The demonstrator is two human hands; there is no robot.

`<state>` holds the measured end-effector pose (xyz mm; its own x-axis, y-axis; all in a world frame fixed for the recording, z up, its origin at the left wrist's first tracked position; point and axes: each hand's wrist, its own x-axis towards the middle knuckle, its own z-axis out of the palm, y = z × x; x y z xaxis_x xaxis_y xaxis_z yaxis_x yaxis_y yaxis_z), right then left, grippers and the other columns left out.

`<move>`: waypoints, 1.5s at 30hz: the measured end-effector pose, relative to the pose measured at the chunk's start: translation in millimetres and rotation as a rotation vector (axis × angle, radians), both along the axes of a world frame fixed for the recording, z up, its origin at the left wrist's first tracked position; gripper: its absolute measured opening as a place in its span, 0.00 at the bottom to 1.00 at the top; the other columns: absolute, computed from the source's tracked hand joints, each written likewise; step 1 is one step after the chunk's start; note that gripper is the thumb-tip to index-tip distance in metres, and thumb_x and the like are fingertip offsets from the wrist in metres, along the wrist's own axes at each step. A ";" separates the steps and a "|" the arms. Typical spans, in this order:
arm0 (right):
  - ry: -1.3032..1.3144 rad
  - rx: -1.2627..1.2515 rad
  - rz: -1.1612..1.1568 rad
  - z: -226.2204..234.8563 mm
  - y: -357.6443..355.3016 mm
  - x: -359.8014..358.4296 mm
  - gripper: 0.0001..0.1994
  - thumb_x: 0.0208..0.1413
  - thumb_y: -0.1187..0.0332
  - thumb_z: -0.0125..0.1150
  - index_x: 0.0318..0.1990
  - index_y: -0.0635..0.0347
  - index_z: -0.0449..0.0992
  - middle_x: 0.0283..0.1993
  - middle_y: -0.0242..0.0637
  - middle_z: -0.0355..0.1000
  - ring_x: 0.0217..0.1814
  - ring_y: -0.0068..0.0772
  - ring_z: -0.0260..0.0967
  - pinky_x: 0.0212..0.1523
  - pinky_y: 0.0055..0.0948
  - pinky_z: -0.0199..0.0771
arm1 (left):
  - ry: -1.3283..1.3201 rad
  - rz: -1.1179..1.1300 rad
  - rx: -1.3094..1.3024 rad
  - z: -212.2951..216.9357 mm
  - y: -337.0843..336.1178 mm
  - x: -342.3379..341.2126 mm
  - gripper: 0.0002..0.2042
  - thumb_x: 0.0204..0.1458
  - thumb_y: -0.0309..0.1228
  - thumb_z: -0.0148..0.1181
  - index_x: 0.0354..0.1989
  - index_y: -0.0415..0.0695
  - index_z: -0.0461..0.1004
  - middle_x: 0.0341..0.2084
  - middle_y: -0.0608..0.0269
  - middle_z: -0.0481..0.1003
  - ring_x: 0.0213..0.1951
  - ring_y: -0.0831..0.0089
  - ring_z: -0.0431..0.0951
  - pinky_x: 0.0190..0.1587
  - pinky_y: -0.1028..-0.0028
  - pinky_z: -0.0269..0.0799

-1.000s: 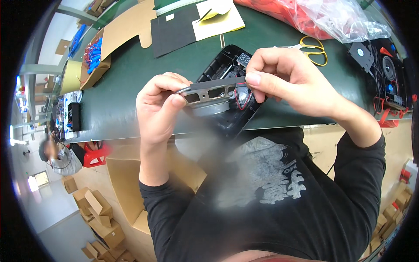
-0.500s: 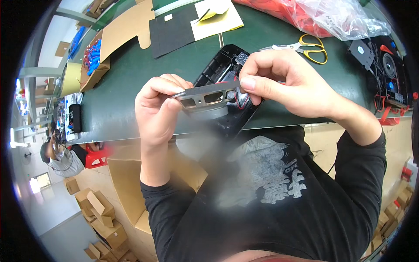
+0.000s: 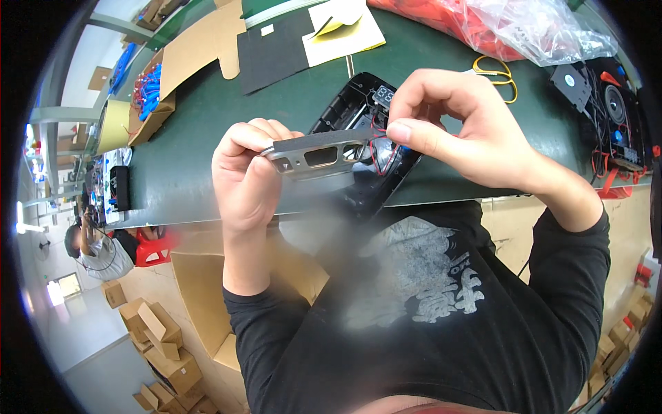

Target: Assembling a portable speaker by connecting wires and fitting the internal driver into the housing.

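Note:
My left hand (image 3: 247,172) pinches the left end of a loudspeaker (image 3: 299,162), a metal frame with cut-out windows, held edge-on above the table's front edge. A dark foam strip (image 3: 321,139) runs along its upper rim. My right hand (image 3: 458,131) is closed in a pinch just off the speaker's right end; what is between its fingers, if anything, I cannot make out. Beneath both hands lies an open black plastic housing (image 3: 334,114) with a small display board (image 3: 383,95) and thin red and black wires (image 3: 383,160). A blurred smear hides the speaker's underside.
Yellow-handled scissors (image 3: 509,77) lie beyond my right hand. Black sheet material (image 3: 272,58) and yellow-white paper (image 3: 352,38) are at the back. A box of blue parts (image 3: 158,114) stands left, a wired speaker assembly (image 3: 614,110) right. Another person (image 3: 103,255) sits at far left.
My right hand has come away from the strip's right end, moving slightly right. The left hand has shifted the speaker a little to the left.

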<state>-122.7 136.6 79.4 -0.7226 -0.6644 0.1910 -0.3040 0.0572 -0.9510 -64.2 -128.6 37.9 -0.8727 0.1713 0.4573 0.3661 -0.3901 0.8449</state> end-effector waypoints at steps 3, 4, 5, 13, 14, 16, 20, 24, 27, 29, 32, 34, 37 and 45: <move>0.201 -0.027 -0.017 1.7 -1.0 0.9 0.05 0.55 0.74 0.66 0.36 0.64 0.77 0.31 0.31 0.74 0.29 0.16 0.66 0.29 0.19 0.65 | -0.014 0.010 0.006 0.4 1.4 0.9 0.08 0.58 0.30 0.62 0.37 0.40 0.71 0.30 0.60 0.73 0.35 0.70 0.72 0.49 0.63 0.71; 0.247 -0.052 -0.020 1.0 -2.1 1.0 0.05 0.54 0.75 0.67 0.37 0.64 0.78 0.31 0.31 0.74 0.28 0.17 0.66 0.28 0.19 0.65 | -0.012 0.008 0.004 0.5 1.5 1.0 0.08 0.58 0.30 0.62 0.37 0.40 0.71 0.30 0.60 0.73 0.35 0.70 0.72 0.49 0.63 0.71; 0.293 -0.078 -0.023 -0.9 -3.7 1.0 0.06 0.53 0.76 0.67 0.37 0.64 0.78 0.32 0.32 0.75 0.28 0.17 0.66 0.28 0.19 0.64 | -0.011 0.007 0.002 0.3 1.5 0.9 0.08 0.58 0.30 0.62 0.37 0.40 0.71 0.30 0.60 0.73 0.35 0.70 0.72 0.48 0.63 0.71; 0.473 -0.068 -0.065 -1.9 -8.4 -0.2 0.05 0.52 0.72 0.68 0.34 0.61 0.79 0.29 0.34 0.75 0.29 0.28 0.72 0.30 0.26 0.70 | -0.012 -0.015 0.004 0.9 4.3 0.7 0.06 0.58 0.28 0.61 0.37 0.39 0.71 0.30 0.61 0.73 0.35 0.70 0.72 0.46 0.65 0.71; 0.485 -0.060 -0.063 -3.2 -8.4 -0.2 0.05 0.51 0.72 0.68 0.34 0.62 0.79 0.29 0.35 0.75 0.29 0.30 0.72 0.30 0.27 0.71 | -0.010 -0.013 0.007 0.3 5.2 0.8 0.06 0.58 0.28 0.61 0.37 0.39 0.72 0.30 0.61 0.73 0.35 0.71 0.72 0.46 0.67 0.71; 0.539 -0.050 -0.068 -5.0 -9.1 -0.2 0.05 0.50 0.73 0.68 0.34 0.62 0.79 0.29 0.36 0.75 0.30 0.34 0.72 0.31 0.28 0.71 | -0.012 -0.007 0.011 -0.3 5.5 1.5 0.06 0.58 0.28 0.62 0.37 0.39 0.72 0.30 0.60 0.74 0.35 0.71 0.72 0.44 0.69 0.70; 0.677 -0.056 -0.074 -6.3 -8.7 -2.5 0.06 0.48 0.76 0.69 0.33 0.62 0.78 0.30 0.36 0.74 0.30 0.33 0.71 0.30 0.27 0.69 | -0.067 0.008 0.009 1.5 5.6 2.9 0.07 0.56 0.27 0.63 0.37 0.39 0.72 0.31 0.59 0.75 0.36 0.73 0.73 0.41 0.74 0.69; 0.710 -0.079 -0.040 -3.5 -7.9 -3.3 0.08 0.48 0.80 0.69 0.36 0.63 0.79 0.32 0.36 0.74 0.28 0.23 0.69 0.24 0.20 0.64 | -0.065 0.033 -0.003 5.4 7.6 4.4 0.07 0.55 0.26 0.64 0.37 0.37 0.74 0.32 0.58 0.76 0.36 0.75 0.73 0.41 0.75 0.68; 0.719 -0.074 -0.036 1.0 -8.7 -1.5 0.08 0.47 0.80 0.70 0.36 0.64 0.79 0.33 0.37 0.74 0.29 0.24 0.69 0.25 0.21 0.66 | -0.064 0.032 -0.017 4.9 6.4 3.8 0.07 0.54 0.25 0.65 0.37 0.37 0.75 0.32 0.58 0.76 0.35 0.75 0.73 0.40 0.76 0.69; 0.741 -0.081 -0.029 3.0 -10.0 -1.8 0.09 0.47 0.80 0.70 0.37 0.64 0.79 0.33 0.38 0.74 0.29 0.24 0.70 0.26 0.21 0.68 | -0.062 0.027 -0.041 4.2 6.4 3.8 0.07 0.54 0.25 0.64 0.37 0.36 0.75 0.32 0.58 0.76 0.35 0.75 0.73 0.40 0.76 0.69; 0.785 -0.103 -0.022 4.6 -12.7 -3.2 0.10 0.46 0.80 0.70 0.37 0.65 0.79 0.33 0.38 0.73 0.30 0.26 0.70 0.27 0.22 0.70 | -0.067 0.030 -0.057 4.5 6.5 5.2 0.07 0.54 0.24 0.64 0.37 0.36 0.75 0.32 0.58 0.77 0.35 0.75 0.74 0.40 0.76 0.69; 0.816 -0.108 -0.035 6.9 -13.6 -1.8 0.10 0.46 0.81 0.70 0.37 0.65 0.79 0.33 0.39 0.73 0.30 0.27 0.70 0.27 0.23 0.70 | -0.062 0.023 -0.064 4.1 7.5 5.2 0.07 0.54 0.24 0.64 0.37 0.36 0.75 0.32 0.58 0.77 0.35 0.75 0.74 0.41 0.75 0.70; 0.857 -0.121 -0.048 7.5 -15.5 -0.5 0.10 0.46 0.81 0.71 0.37 0.65 0.78 0.33 0.39 0.72 0.30 0.27 0.70 0.26 0.24 0.70 | -0.051 0.011 -0.076 1.8 9.0 5.5 0.07 0.54 0.24 0.64 0.37 0.35 0.75 0.33 0.58 0.77 0.36 0.75 0.74 0.41 0.75 0.70; 1.222 -0.061 -0.163 -2.1 -22.6 -2.6 0.12 0.36 0.76 0.69 0.32 0.62 0.77 0.30 0.35 0.71 0.27 0.33 0.70 0.25 0.28 0.71 | -0.058 0.038 -0.128 5.0 10.0 7.8 0.06 0.55 0.21 0.62 0.39 0.34 0.76 0.34 0.58 0.76 0.36 0.75 0.75 0.43 0.76 0.71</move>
